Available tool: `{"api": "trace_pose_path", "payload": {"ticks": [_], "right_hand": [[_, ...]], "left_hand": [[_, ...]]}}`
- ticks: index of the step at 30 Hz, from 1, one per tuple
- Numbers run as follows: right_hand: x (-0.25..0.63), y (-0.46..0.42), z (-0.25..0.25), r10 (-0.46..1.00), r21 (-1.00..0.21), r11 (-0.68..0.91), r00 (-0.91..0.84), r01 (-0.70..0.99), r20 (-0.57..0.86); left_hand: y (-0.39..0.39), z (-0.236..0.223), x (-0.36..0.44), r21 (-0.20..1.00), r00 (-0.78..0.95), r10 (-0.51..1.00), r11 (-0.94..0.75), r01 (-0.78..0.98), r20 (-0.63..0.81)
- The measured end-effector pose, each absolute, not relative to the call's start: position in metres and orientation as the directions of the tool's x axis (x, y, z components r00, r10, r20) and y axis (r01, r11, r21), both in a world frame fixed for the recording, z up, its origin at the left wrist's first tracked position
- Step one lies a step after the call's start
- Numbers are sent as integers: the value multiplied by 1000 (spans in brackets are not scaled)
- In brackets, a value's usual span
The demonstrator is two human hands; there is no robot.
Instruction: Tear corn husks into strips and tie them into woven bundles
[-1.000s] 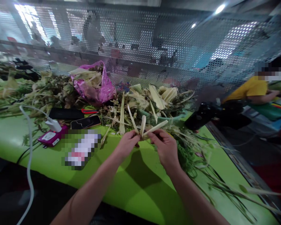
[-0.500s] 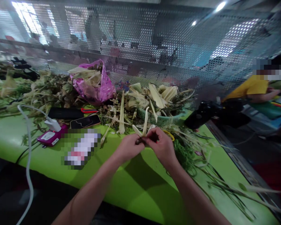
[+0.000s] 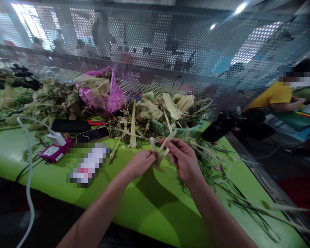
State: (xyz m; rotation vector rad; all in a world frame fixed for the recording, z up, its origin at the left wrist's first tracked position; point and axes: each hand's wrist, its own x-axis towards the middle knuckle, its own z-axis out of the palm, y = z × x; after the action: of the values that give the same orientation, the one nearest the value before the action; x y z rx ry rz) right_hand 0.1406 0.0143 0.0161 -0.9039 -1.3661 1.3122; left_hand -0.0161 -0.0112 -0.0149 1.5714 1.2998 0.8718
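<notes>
Above the green table (image 3: 150, 210), my left hand (image 3: 141, 162) pinches the base of a small bundle of pale dried husk strips (image 3: 160, 155). The strips fan upward and to the right like petals. My right hand (image 3: 186, 160) is closed at the bundle's right side, its thumb and fingertips on one of the strips. Exactly how its fingers meet the strip is partly hidden. Beyond the hands, a green basket (image 3: 188, 131) is heaped with pale husks (image 3: 172, 106) and dry stems. One long husk strip (image 3: 133, 129) stands out from the scraps left of it.
A pink plastic bag (image 3: 116, 98) of husks stands by the perforated screen (image 3: 150, 51). To the left lie phones (image 3: 93, 134), a red cutter (image 3: 96, 122) and a purple power strip (image 3: 54, 151) with a white cable. Green stems (image 3: 245, 199) spread at right; a person in yellow (image 3: 280, 94) sits beyond.
My right hand has moved slightly right, its fingers opening out from the bundle's base to a strip. The bundle now shows more of its spread strips. My left hand keeps its pinch.
</notes>
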Motion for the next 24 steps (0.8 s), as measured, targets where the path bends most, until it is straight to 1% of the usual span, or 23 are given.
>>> {"api": "trace_pose_path", "payload": {"ticks": [2, 4, 6, 9, 12, 16, 18, 21, 24], "right_hand": [[141, 13, 16, 948, -980, 143, -264, -141, 176], [141, 13, 16, 932, -980, 157, -311, -125, 189], [141, 13, 16, 927, -978, 206, -313, -32, 206], [142, 15, 17, 916, -940, 303, -318, 154, 243], [144, 16, 19, 886, -883, 386, -374, 266, 275], [145, 17, 18, 852, -794, 486, -402, 366, 336], [145, 17, 16, 831, -751, 530, -416, 395, 369], [146, 18, 15, 812, -693, 570, -428, 441, 396], [148, 18, 16, 816, -669, 573, -409, 474, 408]], "left_hand": [[-10, -18, -16, 946, 190, 981, -14, 323, -50], [-8, -21, -16, 965, 164, 984, 18, 260, -63], [-5, -22, -16, 984, 141, 988, 31, 175, -56], [-4, -21, -17, 997, 111, 994, -1, 83, -8], [-7, -17, -18, 996, 97, 995, -26, 84, 18], [-11, -11, -20, 998, 79, 995, 66, -7, -65], [-11, -8, -22, 996, 85, 993, 81, -33, -78], [-11, -3, -27, 998, 133, 990, 50, -24, -46], [-12, 1, -31, 1000, 188, 982, 1, -28, 4]]}}
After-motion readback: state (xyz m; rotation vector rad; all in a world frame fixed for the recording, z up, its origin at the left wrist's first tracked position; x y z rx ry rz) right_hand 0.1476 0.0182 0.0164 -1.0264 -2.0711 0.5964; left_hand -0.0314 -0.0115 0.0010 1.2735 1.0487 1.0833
